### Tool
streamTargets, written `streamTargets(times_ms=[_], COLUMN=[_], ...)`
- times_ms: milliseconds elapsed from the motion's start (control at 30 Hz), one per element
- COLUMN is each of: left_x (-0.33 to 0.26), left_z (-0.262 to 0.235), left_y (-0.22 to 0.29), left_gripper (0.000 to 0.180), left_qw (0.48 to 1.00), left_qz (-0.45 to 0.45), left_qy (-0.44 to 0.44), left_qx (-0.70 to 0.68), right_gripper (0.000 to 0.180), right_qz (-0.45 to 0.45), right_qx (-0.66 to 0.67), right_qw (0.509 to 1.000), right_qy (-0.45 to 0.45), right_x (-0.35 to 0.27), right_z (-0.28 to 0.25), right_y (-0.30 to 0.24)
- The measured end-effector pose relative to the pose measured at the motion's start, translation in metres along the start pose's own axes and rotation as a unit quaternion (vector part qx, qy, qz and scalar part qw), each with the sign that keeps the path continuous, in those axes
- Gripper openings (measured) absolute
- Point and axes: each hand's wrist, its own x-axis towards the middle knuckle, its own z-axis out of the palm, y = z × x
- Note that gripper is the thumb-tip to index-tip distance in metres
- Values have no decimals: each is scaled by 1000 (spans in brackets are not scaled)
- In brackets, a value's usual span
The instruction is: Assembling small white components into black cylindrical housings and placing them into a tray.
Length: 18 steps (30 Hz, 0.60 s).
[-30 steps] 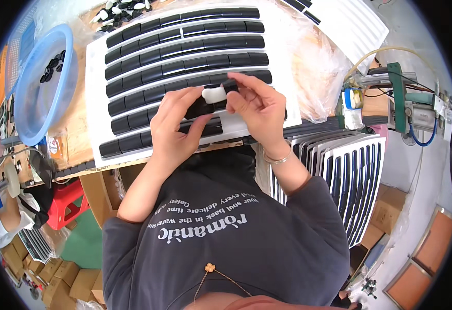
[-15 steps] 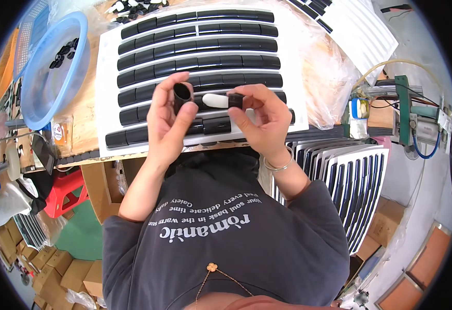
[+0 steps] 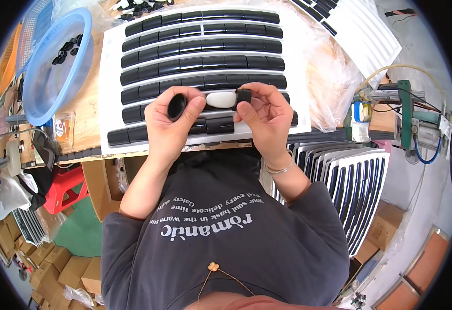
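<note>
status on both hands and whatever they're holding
Left hand holding rounded black piece. Right hand holding squarish black piece, white part protruding. Pieces apart, left fingertips between.

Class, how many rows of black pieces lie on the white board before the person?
7, far to near across the white board: first row, second row, third row, fourth row, fifth row, sixth row, seventh row. The left hand and right hand partly hide the nearer ones.

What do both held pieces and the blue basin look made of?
Black piece in left hand: perhaps plastic; smooth-looking, finish unclear. White-and-black piece in right hand: likely plastic, white part softly shiny; rubber possible. Blue basin: probably plastic; smooth, evenly coloured wall.
</note>
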Motion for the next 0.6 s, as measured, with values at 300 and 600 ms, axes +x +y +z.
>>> streamTargets(times_ms=[300,600], left_x=[-2,1], left_z=[-2,-17], left_y=[0,10], left_gripper=[19,74], left_qw=[996,910], left_qz=[-27,140], left_qy=[-34,-148], left_qx=[83,361], right_gripper=[29,28], right_qz=[33,41], right_qx=[21,26], right_qw=[999,999], right_qy=[-21,-3], right_x=[1,5], right_z=[0,-1], right_y=[-2,-9])
